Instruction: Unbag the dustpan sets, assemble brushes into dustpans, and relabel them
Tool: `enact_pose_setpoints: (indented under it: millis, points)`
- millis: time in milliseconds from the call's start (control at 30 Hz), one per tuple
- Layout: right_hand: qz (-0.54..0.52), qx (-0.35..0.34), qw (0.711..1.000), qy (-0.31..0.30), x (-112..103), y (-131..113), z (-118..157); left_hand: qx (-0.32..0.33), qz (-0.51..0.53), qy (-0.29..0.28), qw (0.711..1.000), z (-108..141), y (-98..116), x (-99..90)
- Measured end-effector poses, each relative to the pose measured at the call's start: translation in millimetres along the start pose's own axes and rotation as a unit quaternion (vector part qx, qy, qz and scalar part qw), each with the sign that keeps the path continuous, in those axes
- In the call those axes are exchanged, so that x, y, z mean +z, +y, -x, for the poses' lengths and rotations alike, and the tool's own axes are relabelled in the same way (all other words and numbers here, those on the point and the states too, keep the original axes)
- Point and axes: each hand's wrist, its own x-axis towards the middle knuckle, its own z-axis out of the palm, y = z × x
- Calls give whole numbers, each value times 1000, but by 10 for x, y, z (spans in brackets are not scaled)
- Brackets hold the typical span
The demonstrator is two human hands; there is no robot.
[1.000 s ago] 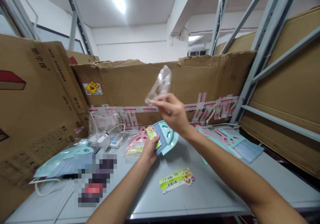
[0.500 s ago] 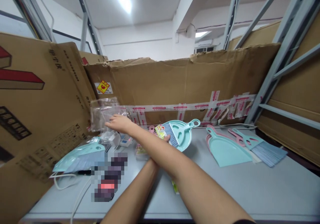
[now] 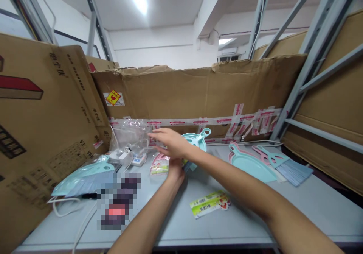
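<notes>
My left hand [image 3: 176, 167] is closed at the near side of a mint dustpan [image 3: 202, 143] and its small brush, whose blue bristles [image 3: 187, 166] show beneath my right wrist. Its fingers are mostly covered. Across it passes my right hand [image 3: 170, 142], fingers stretched out to the left with nothing in them. Beyond those fingertips lies a crumpled clear plastic bag [image 3: 129, 134]. A pink brush set in clear wrapping [image 3: 159, 164] rests on the table just left of my hands. In front of them a green-and-yellow label card [image 3: 210, 204] lies flat.
At the right lie another mint dustpan [image 3: 252, 167], with pink edges under it, and a blue-bristled brush [image 3: 295, 170]. A bagged mint set [image 3: 85, 178], a white power strip [image 3: 138, 159] and cables occupy the left. Cardboard walls [image 3: 170, 95] enclose the table.
My right hand has drawn back to the right, away from the plastic bag, which stays at the back left. The dustpan has shifted slightly left, and the label card has come into full view.
</notes>
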Motion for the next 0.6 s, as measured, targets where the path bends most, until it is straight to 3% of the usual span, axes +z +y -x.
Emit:
enact_pose_setpoints:
  millis: [67, 133, 167, 200, 267, 333, 433, 500, 600]
  points:
    - [16, 108, 984, 143, -390, 107, 420, 17, 27, 34, 999, 23, -7, 63]
    - [56, 266, 922, 277, -678, 250, 845, 17, 56, 67, 996, 72, -37, 126]
    - [50, 345, 885, 308, -776, 324, 1042, 13, 66, 76, 995, 103, -59, 154]
    - [8, 415, 855, 311, -846, 394, 1220, 8, 70, 77, 995, 136, -85, 179]
    - [-142, 506, 810, 260, -927, 514, 1514, -10, 58, 49, 997, 203, -135, 209]
    - [-272, 545, 760, 224, -978, 612, 1725, -49, 15, 1, 999, 262, -155, 204]
    - [-330, 588, 699, 238, -1066, 747, 1931, -166, -113, -128, 971, 347, -60, 137]
    - [-326, 615, 681, 226, -1115, 835, 2019, -247, -198, -245, 916, 416, 92, 88]
    - [-273, 621, 717, 160, -1097, 928, 2087, -255, -285, -387, 839, 530, 351, 72]
